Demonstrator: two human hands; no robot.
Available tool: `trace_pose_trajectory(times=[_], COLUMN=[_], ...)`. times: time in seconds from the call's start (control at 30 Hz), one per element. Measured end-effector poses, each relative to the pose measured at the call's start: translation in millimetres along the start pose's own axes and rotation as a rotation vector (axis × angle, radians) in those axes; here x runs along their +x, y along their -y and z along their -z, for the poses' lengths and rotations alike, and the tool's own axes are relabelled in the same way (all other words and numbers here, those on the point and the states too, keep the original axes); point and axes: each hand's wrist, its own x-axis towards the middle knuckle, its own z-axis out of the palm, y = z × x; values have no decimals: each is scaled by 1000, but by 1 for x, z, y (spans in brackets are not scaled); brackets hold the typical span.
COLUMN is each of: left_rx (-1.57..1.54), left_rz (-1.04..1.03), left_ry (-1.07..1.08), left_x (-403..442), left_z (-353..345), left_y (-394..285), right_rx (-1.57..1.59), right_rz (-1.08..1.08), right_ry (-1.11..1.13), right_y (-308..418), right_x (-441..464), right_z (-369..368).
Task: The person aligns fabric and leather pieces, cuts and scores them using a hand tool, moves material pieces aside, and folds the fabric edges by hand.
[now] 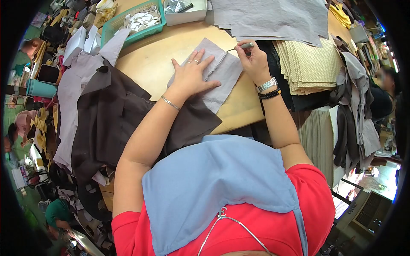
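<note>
My left hand (192, 76) lies flat with its fingers spread, pressing on a grey fabric piece (228, 77) on the wooden table. That piece looks folded or layered, with an edge running slantwise across it. My right hand (255, 63) is closed round what looks like an awl (248, 45), with a grey handle and a thin dark shaft. Its tip is at the upper right edge of the grey piece; whether it touches the fabric I cannot tell. Dark brown fabric (115, 115) lies under my left forearm and hangs over the table's near edge.
A green basket (112, 29) of small white pieces and a white box (185, 18) stand at the back. Grey sheets (273, 19) and a stack of woven cream sheets (309, 64) lie at the right. More fabric drapes at both sides. Other people are in the background.
</note>
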Motion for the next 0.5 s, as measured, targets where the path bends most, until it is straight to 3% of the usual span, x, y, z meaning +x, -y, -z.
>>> trace_pose_trajectory(times=[0.2, 0.33, 0.5], left_rx=[5, -21, -148], left_rz=[4, -9, -110], left_ry=[11, -1, 24], left_x=[0, 0, 1], left_z=[0, -3, 2], left_y=[-1, 2, 19], right_rx=[-120, -163, -608], right_rz=[90, -32, -218], right_ry=[-3, -107, 246], right_y=[-12, -14, -13], right_x=[14, 18, -1], right_z=[10, 38, 71])
